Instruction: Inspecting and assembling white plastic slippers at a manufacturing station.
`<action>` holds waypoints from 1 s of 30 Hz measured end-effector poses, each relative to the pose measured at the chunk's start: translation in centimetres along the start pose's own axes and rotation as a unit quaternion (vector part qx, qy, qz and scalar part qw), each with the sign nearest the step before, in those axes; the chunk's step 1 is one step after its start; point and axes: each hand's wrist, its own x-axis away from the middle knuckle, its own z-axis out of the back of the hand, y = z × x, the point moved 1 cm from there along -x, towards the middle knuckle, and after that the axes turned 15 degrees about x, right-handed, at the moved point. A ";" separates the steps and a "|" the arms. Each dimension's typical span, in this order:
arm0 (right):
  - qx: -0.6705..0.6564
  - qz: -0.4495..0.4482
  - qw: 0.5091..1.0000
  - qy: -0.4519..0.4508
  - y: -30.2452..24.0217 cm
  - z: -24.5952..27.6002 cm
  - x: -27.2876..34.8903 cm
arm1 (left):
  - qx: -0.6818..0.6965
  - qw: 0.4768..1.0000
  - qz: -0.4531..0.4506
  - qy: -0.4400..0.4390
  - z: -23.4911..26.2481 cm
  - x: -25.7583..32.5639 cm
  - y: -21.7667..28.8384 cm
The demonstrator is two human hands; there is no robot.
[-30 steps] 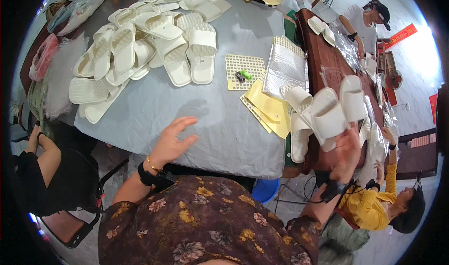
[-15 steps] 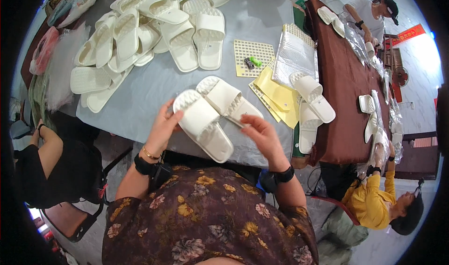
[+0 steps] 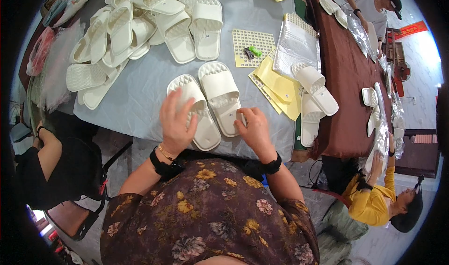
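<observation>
Two white slippers lie side by side in front of me on the grey-covered table (image 3: 140,94), toes pointing away. Over the left slipper (image 3: 206,130) is my left hand (image 3: 177,124), slightly blurred, its fingers spread and holding nothing. At the outer edge of the right slipper (image 3: 218,89) is my right hand (image 3: 255,130), with bent thumb and index finger closed around that edge. A small printed sticker shows on this slipper's insole, near my thumb. No sticker can be made out on the left slipper's visible part.
A heap of white slippers (image 3: 120,29) fills the far left. Sticker sheets (image 3: 241,38), small green and dark items, yellow paper (image 3: 273,85) and a silvery packet (image 3: 294,52) lie right. Another slipper pair (image 3: 311,124) rests by the brown-covered table (image 3: 343,120), where two people work.
The slipper pair has turned to lie straighter, toes away, and the left slipper now rests flat. My left hand has let go of it. My right hand has moved slightly left.
</observation>
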 end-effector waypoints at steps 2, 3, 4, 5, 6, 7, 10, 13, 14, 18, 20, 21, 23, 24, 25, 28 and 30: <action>0.005 0.022 0.999 0.024 -1.0 -0.2 0.3 | 0.049 0.992 -0.099 -0.060 -0.7 0.7 0.7; -0.009 0.031 0.999 0.036 -1.3 -0.3 0.3 | 0.049 0.992 -0.098 -0.062 -1.1 0.9 0.8; -0.023 0.039 0.998 0.047 -1.6 -0.4 0.2 | 0.084 0.985 -0.095 -0.119 -1.7 1.0 0.9; -0.024 0.038 0.998 0.047 -1.7 -0.6 0.1 | 0.119 0.973 -0.093 -0.175 -2.3 1.0 1.0; -0.043 0.044 0.997 0.055 -1.8 -0.8 0.0 | 0.119 0.973 -0.093 -0.177 -2.8 0.9 1.1; -0.062 0.050 0.995 0.062 -1.9 -1.0 -0.1 | 0.110 0.974 -0.073 -0.186 -3.2 0.8 1.1; -0.071 0.051 0.995 0.051 -2.1 -1.1 -0.4 | 0.084 0.974 -0.051 -0.204 -4.1 0.7 1.1; -0.051 0.037 0.998 -0.005 -2.2 -1.0 -0.7 | 0.056 0.972 -0.051 -0.221 -4.4 0.9 1.1; -0.053 0.034 0.998 -0.005 -1.6 -1.1 -0.9 | 0.042 0.970 -0.056 -0.233 -4.5 0.7 1.3; -0.068 0.050 0.996 -0.033 -1.1 -1.2 -1.2 | 0.035 0.971 -0.065 -0.228 -4.4 0.4 1.7; -0.080 0.034 0.996 -0.030 -1.3 -1.1 -1.2 | 0.039 0.971 -0.067 -0.226 -4.4 0.4 1.7; -0.073 0.037 0.996 -0.034 -1.2 -1.1 -1.2 | 0.039 0.971 -0.067 -0.226 -4.4 0.4 1.6; -0.067 0.040 0.996 -0.039 -1.2 -1.0 -1.2 | 0.048 0.968 -0.053 -0.242 -4.6 0.6 1.4; -0.062 0.045 0.996 -0.048 -1.2 -0.8 -1.3 | 0.049 0.967 -0.053 -0.243 -4.5 0.6 1.3; -0.057 0.050 0.995 -0.057 -1.2 -0.8 -1.3 | 0.052 0.967 -0.053 -0.245 -4.5 0.6 1.2; -0.088 0.031 0.995 -0.026 -1.4 -0.9 -1.2 | 0.057 0.965 -0.059 -0.249 -4.5 0.5 1.1; -0.076 0.044 0.996 -0.027 -1.2 -0.9 -1.0 | 0.059 0.964 -0.063 -0.250 -4.3 0.4 1.0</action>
